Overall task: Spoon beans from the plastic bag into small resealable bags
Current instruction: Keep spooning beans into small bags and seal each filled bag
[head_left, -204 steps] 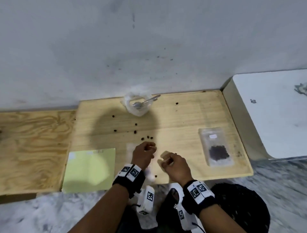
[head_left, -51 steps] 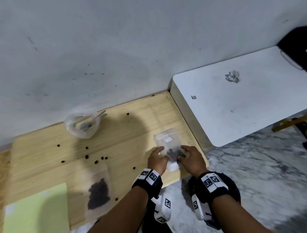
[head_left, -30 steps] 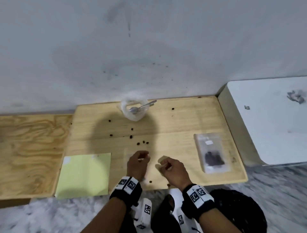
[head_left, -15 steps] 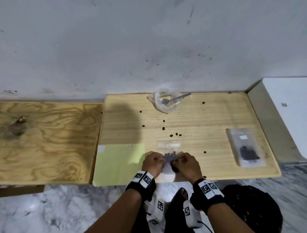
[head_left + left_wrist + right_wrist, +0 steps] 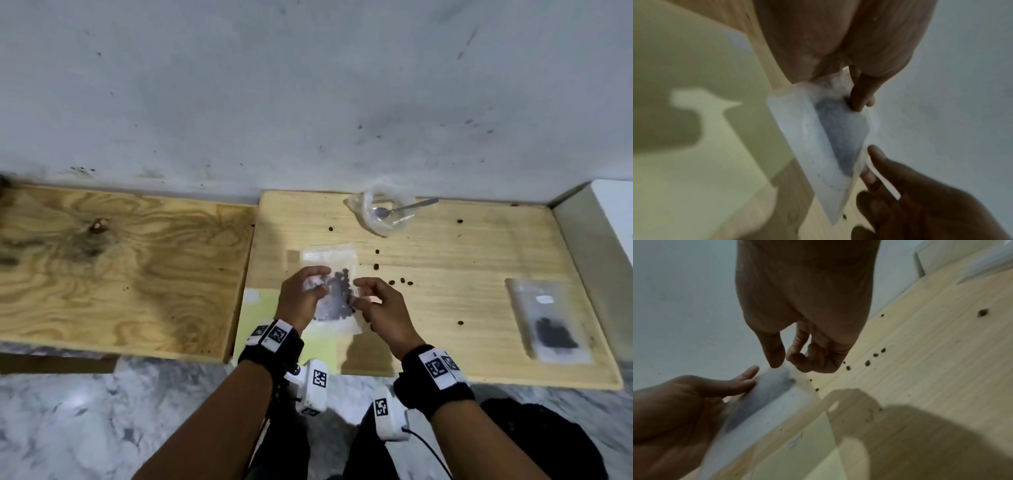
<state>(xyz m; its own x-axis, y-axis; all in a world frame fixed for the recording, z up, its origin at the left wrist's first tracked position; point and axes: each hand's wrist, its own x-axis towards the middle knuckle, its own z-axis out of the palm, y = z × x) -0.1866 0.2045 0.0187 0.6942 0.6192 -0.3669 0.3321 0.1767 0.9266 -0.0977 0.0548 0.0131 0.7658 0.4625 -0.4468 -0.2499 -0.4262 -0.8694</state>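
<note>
A small resealable bag (image 5: 337, 291) with dark beans in its lower half is held tilted over the light wooden board (image 5: 445, 308). My left hand (image 5: 317, 284) pinches its left edge and my right hand (image 5: 358, 293) pinches its right edge. The left wrist view shows the small bag (image 5: 818, 138) blurred, with the left hand's fingers (image 5: 861, 94) on it. In the right wrist view the right hand's fingertips (image 5: 777, 360) meet at the small bag (image 5: 764, 394). The clear plastic bag (image 5: 383, 212) lies at the board's back with a metal spoon (image 5: 404, 207) in it.
Another small bag (image 5: 548, 322) with beans lies flat at the board's right end. Several loose beans (image 5: 400, 281) are scattered on the board. A pale green sheet (image 5: 260, 318) lies under my left wrist. A darker plywood panel (image 5: 120, 267) adjoins on the left, a white surface (image 5: 616, 205) on the right.
Both hands, which held the small bag near the board's front edge half a second ago, now hold it higher and farther back. The view has shifted left.
</note>
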